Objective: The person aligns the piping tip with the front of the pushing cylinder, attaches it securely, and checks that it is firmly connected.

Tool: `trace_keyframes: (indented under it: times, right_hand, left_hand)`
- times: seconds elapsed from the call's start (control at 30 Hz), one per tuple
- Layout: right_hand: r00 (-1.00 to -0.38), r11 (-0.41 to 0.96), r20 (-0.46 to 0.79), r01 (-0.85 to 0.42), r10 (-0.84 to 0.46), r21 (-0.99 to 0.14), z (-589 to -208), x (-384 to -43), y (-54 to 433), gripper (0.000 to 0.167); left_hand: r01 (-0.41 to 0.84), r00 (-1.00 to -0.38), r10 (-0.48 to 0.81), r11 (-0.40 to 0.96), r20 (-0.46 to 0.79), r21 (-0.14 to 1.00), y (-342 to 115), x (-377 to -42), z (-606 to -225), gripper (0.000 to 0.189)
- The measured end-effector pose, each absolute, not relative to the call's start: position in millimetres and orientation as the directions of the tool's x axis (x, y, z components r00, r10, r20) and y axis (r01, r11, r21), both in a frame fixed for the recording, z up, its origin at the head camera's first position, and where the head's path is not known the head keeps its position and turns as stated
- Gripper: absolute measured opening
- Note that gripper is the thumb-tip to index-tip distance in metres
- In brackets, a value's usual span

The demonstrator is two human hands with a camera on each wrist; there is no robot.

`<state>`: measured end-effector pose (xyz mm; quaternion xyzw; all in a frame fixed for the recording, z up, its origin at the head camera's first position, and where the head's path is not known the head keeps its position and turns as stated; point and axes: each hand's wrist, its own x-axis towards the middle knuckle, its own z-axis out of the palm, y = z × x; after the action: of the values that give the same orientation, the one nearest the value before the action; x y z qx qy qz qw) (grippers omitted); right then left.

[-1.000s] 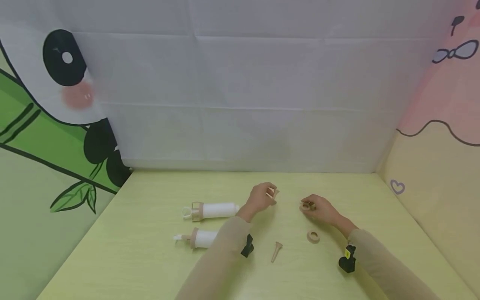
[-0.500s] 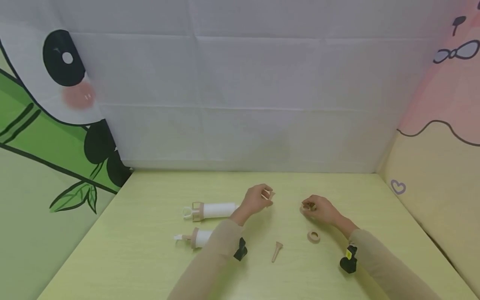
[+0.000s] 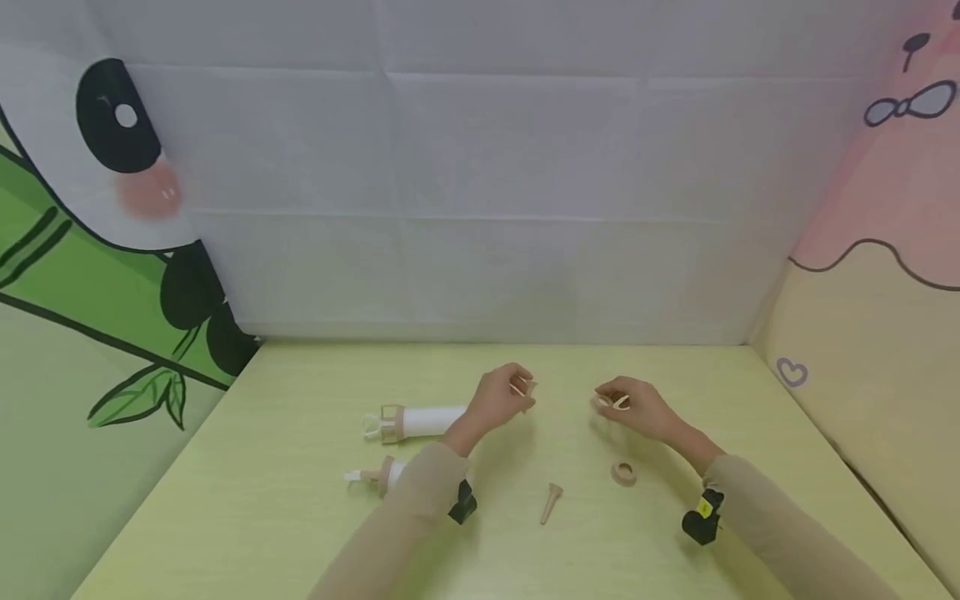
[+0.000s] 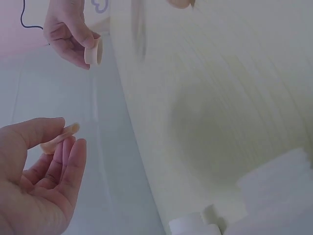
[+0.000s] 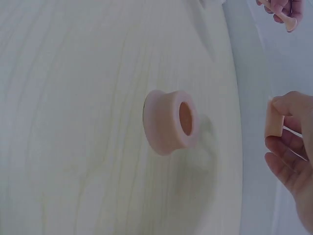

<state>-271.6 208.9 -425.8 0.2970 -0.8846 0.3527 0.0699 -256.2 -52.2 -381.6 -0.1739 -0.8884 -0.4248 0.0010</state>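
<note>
My left hand [image 3: 495, 402] pinches a small tan peg with a flared end, seen in the left wrist view as a slim peg [image 4: 73, 129] between thumb and fingertips. To its right, my right hand [image 3: 647, 408] holds a tan ring above the table, with thumb and fingers on its wall; the left wrist view shows this ring [image 4: 92, 54] from the side. A second, flanged tan ring [image 5: 164, 125] lies on the table below the right hand. Between the forearms lies another tan flared peg [image 3: 551, 503]. The hands are apart, both raised over the far half of the table.
Left of my left hand lies a white tube [image 3: 431, 421] with a tan collar and a clear-looking end piece. Nearer, a similar white tube [image 3: 397, 477] is partly covered by my left sleeve. A white sheet [image 3: 480, 250] stands behind the yellowish table [image 3: 225, 517].
My left hand has moved left with the peg. The right hand has raised its ring slightly off the table. The peg and ring on the table have stayed put.
</note>
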Motion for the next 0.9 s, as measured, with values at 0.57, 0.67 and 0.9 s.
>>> trace_keyframes:
  times: [0.57, 0.67, 0.9]
  right_hand:
    - [-0.772, 0.462, 0.379, -0.618, -0.510, -0.637, -411, -252, 181, 0.028]
    - [-0.769, 0.446, 0.383, -0.619, -0.512, -0.647, -410, -251, 177, 0.028]
    - [-0.770, 0.428, 0.387, -0.615, -0.508, -0.662, -409, -248, 167, 0.025]
  left_hand:
    - [0.318, -0.935, 0.309, 0.523, 0.172, 0.791, -70, -252, -383, 0.032]
    - [0.309, -0.939, 0.301, 0.521, 0.167, 0.796, -72, -251, -382, 0.028]
    - [0.300, -0.941, 0.296, 0.519, 0.160, 0.800, -74, -251, -381, 0.025]
